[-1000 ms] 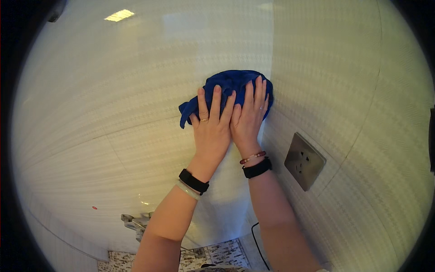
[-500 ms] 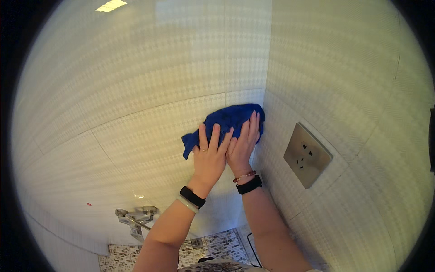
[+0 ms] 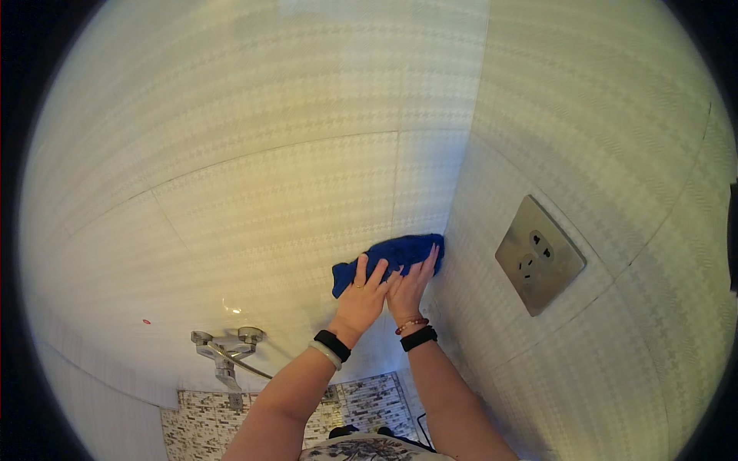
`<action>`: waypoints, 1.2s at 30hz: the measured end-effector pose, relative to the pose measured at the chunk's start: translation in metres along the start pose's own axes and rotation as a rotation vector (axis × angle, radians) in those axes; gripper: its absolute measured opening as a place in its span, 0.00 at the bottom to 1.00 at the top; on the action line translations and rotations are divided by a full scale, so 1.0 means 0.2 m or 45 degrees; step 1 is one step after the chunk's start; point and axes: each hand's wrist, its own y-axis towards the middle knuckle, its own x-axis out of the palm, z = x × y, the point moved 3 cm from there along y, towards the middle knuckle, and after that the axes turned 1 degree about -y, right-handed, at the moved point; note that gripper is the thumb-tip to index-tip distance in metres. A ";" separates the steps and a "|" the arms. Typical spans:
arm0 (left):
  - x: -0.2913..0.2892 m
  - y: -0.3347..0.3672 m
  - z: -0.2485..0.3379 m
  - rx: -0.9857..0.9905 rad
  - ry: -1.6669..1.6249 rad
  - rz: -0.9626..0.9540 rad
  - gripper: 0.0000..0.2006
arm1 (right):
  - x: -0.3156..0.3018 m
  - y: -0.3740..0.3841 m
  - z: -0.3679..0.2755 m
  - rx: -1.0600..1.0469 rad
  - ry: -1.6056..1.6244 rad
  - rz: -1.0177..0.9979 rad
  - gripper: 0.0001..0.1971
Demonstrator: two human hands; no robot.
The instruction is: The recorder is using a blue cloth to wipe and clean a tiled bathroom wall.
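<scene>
A folded blue cloth [image 3: 396, 252] lies flat against the white tiled wall [image 3: 292, 200], right beside the inner corner. My left hand [image 3: 361, 303] presses on its lower left part with the fingers spread; a ring shows on one finger. Next to it, my right hand [image 3: 409, 292] lies on the cloth's right end, its fingers stretched up toward the corner. The two hands touch or nearly touch at the thumbs. Each wrist wears a black band and a bracelet. The palms hide the cloth's lower edge.
On the right wall sits a metal power socket plate [image 3: 540, 255], close to my right forearm. A chrome shower mixer tap [image 3: 227, 349] with a hose juts from the wall left of my left forearm. Patterned mosaic floor [image 3: 200, 430] shows below.
Both hands have slid the cloth down along the wall beside the corner. The view has shifted a little, and more of the floor shows below.
</scene>
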 end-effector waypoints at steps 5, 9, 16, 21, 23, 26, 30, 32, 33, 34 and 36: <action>0.11 -0.18 0.01 -0.044 -0.169 -0.287 0.20 | 0.03 -0.21 0.06 0.083 -0.006 -0.186 0.18; 0.08 -0.23 0.02 -0.005 -0.172 -0.304 0.19 | 0.04 -0.32 0.07 0.159 0.059 -0.241 0.19; -0.08 -0.08 0.00 -0.082 -0.108 -0.055 0.19 | -0.04 -0.16 -0.08 0.134 0.205 -0.201 0.22; -0.35 0.20 -0.13 -0.246 -0.016 0.168 0.23 | -0.09 0.24 -0.30 -0.246 0.243 -0.054 0.29; -0.44 0.26 -0.20 -0.301 0.023 0.356 0.22 | -0.10 0.35 -0.41 -0.268 0.286 -0.091 0.28; -0.43 0.25 -0.26 -0.279 0.060 0.330 0.24 | -0.07 0.37 -0.48 -0.335 0.153 -0.099 0.22; -0.38 0.16 -0.25 -0.272 0.140 0.398 0.20 | -0.03 0.28 -0.44 -0.323 0.149 -0.055 0.21; -0.33 0.08 -0.24 -0.294 0.141 0.349 0.20 | 0.00 0.20 -0.42 -0.331 0.125 -0.111 0.19; -0.32 0.04 -0.23 -0.304 0.141 0.313 0.20 | 0.01 0.15 -0.40 -0.343 0.098 -0.151 0.18; -0.31 0.01 -0.23 -0.290 0.153 0.300 0.19 | 0.03 0.10 -0.38 -0.339 0.102 -0.172 0.17; -0.28 -0.08 -0.23 -0.299 0.155 0.269 0.18 | 0.05 0.00 -0.38 -0.323 0.105 -0.222 0.17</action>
